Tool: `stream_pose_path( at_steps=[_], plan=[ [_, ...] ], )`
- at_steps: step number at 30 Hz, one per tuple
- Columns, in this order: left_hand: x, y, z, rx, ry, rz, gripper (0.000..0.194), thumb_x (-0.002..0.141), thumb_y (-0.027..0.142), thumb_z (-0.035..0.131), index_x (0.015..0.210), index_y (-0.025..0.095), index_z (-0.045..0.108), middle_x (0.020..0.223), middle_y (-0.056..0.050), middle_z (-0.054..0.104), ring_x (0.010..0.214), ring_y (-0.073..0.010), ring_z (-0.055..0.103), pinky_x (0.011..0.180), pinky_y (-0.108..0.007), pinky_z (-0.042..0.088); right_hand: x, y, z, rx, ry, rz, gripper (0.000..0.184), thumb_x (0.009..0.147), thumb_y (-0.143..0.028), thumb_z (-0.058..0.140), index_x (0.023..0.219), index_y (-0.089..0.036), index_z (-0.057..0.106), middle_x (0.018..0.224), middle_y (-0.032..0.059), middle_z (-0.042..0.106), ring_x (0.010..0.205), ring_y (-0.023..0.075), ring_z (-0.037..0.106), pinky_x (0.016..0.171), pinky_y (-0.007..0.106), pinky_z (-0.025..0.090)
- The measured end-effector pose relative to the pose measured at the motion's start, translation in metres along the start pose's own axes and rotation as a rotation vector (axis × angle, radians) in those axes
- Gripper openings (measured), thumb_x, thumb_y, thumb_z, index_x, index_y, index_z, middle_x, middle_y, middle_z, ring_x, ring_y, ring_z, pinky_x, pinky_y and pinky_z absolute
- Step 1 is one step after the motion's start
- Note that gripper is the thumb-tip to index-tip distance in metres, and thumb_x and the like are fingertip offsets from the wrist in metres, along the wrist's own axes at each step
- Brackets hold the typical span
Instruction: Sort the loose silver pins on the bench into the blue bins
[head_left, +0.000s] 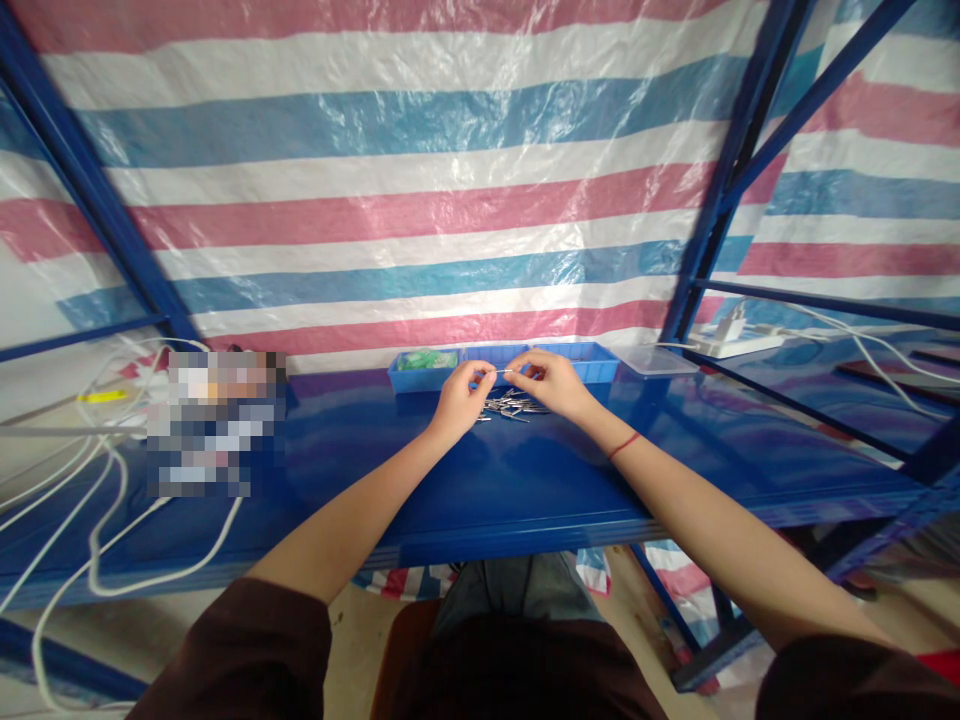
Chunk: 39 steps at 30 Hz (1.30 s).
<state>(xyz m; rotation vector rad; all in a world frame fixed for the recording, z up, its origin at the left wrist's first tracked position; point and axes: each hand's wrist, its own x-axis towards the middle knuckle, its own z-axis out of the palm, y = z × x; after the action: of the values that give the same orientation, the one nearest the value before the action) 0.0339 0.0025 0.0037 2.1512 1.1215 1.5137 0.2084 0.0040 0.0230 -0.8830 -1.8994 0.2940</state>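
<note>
Both hands meet above the blue table (495, 480), in front of the blue bins. A thin, silvery rod-like piece (503, 371) spans the gap between my left hand (463, 398) and my right hand (553, 381). Fingers and thumb of each hand pinch one end of it; its exact kind is too small to make out. Just below the hands lies a loose pile of slim metal pieces (513, 405), partly covered by the right hand. A thin red cord (624, 446) circles my right wrist.
Behind the hands stand blue bins (592, 362); the left bin (424, 371) holds green material. Right of them lies a clear plastic lid (655, 361). White cables (101, 520) run over the left side, near a pixelated area. A power strip (731, 340) sits right; blue posts (712, 230) flank the table.
</note>
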Motion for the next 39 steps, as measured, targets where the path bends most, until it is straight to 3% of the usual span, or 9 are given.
stream_pose_path(
  at_steps=[5, 8, 15, 18, 22, 27, 31, 35, 39],
  plan=[
    [0.002, -0.008, 0.003, -0.003, -0.047, -0.008, 0.016, 0.083, 0.029, 0.049, 0.087, 0.017, 0.059, 0.092, -0.005, 0.063, 0.083, -0.0153, 0.058, 0.074, -0.027, 0.047, -0.003, -0.014, -0.003, -0.049, -0.003, -0.043, 0.022, 0.077, -0.039, 0.056, 0.079, -0.018, 0.064, 0.085, 0.0058, 0.064, 0.062, 0.0124, 0.053, 0.061, 0.026, 0.043],
    [0.000, -0.008, 0.003, 0.028, -0.171, 0.015, 0.018, 0.085, 0.030, 0.046, 0.088, 0.017, 0.058, 0.088, -0.003, 0.063, 0.082, -0.0151, 0.059, 0.076, -0.027, 0.046, -0.002, -0.012, -0.001, -0.057, -0.030, -0.028, 0.019, 0.077, -0.036, 0.055, 0.073, -0.018, 0.059, 0.078, 0.0037, 0.061, 0.062, 0.0125, 0.053, 0.059, 0.025, 0.042],
    [-0.001, -0.006, -0.009, 0.367, -0.372, 0.164, 0.023, 0.083, 0.026, 0.046, 0.103, 0.020, 0.056, 0.088, -0.004, 0.063, 0.076, -0.0166, 0.059, 0.075, -0.030, 0.045, 0.008, 0.044, -0.028, -0.332, 0.383, 0.244, 0.017, 0.079, -0.034, 0.050, 0.075, -0.019, 0.053, 0.083, 0.0077, 0.056, 0.074, 0.0172, 0.051, 0.072, 0.031, 0.040],
    [0.002, -0.009, -0.019, 0.469, -0.440, 0.180, 0.019, 0.077, 0.024, 0.050, 0.092, 0.022, 0.061, 0.089, -0.003, 0.063, 0.081, -0.0171, 0.058, 0.074, -0.028, 0.044, 0.005, 0.067, -0.046, -0.461, 0.423, 0.404, 0.020, 0.077, -0.036, 0.054, 0.084, -0.017, 0.054, 0.096, 0.0138, 0.051, 0.086, 0.0232, 0.050, 0.077, 0.036, 0.038],
    [0.007, -0.017, -0.030, 0.503, -0.636, 0.125, 0.022, 0.070, 0.034, 0.058, 0.087, 0.023, 0.064, 0.082, -0.001, 0.063, 0.076, -0.0161, 0.058, 0.068, -0.024, 0.043, 0.004, 0.071, -0.053, -0.466, 0.433, 0.428, 0.024, 0.079, -0.035, 0.048, 0.091, -0.015, 0.055, 0.096, 0.0153, 0.051, 0.090, 0.0248, 0.049, 0.080, 0.038, 0.038],
    [0.007, -0.023, -0.028, 0.506, -0.679, 0.199, 0.016, 0.079, 0.028, 0.049, 0.078, 0.021, 0.063, 0.080, -0.003, 0.063, 0.075, -0.0159, 0.058, 0.070, -0.024, 0.042, 0.009, 0.053, -0.037, -0.431, 0.311, 0.357, 0.016, 0.074, -0.025, 0.053, 0.086, -0.015, 0.059, 0.086, 0.0099, 0.058, 0.080, 0.0197, 0.052, 0.075, 0.033, 0.040],
    [0.005, -0.024, -0.022, 0.546, -0.603, 0.212, 0.018, 0.084, 0.025, 0.044, 0.082, 0.020, 0.061, 0.088, -0.004, 0.062, 0.082, -0.0168, 0.058, 0.074, -0.026, 0.043, 0.006, 0.033, -0.021, -0.313, -0.005, 0.205, 0.011, 0.074, -0.022, 0.051, 0.073, -0.017, 0.061, 0.077, 0.0048, 0.063, 0.065, 0.0145, 0.053, 0.066, 0.028, 0.040],
    [0.005, -0.020, -0.019, 0.460, -0.495, 0.256, 0.016, 0.085, 0.022, 0.045, 0.085, 0.019, 0.060, 0.089, -0.004, 0.061, 0.084, -0.0164, 0.058, 0.078, -0.028, 0.043, -0.002, 0.018, -0.003, -0.164, -0.330, 0.090, 0.017, 0.073, -0.026, 0.056, 0.086, -0.016, 0.064, 0.074, 0.0021, 0.065, 0.061, 0.0125, 0.054, 0.062, 0.025, 0.041],
    [0.005, -0.016, -0.015, 0.271, -0.374, 0.213, 0.011, 0.080, 0.022, 0.052, 0.087, 0.019, 0.060, 0.084, -0.002, 0.061, 0.076, -0.0134, 0.058, 0.074, -0.025, 0.045, -0.005, 0.009, 0.010, -0.118, -0.390, -0.007, 0.022, 0.079, -0.031, 0.052, 0.086, -0.015, 0.065, 0.076, 0.0039, 0.066, 0.064, 0.0130, 0.056, 0.063, 0.025, 0.040]
  ],
)
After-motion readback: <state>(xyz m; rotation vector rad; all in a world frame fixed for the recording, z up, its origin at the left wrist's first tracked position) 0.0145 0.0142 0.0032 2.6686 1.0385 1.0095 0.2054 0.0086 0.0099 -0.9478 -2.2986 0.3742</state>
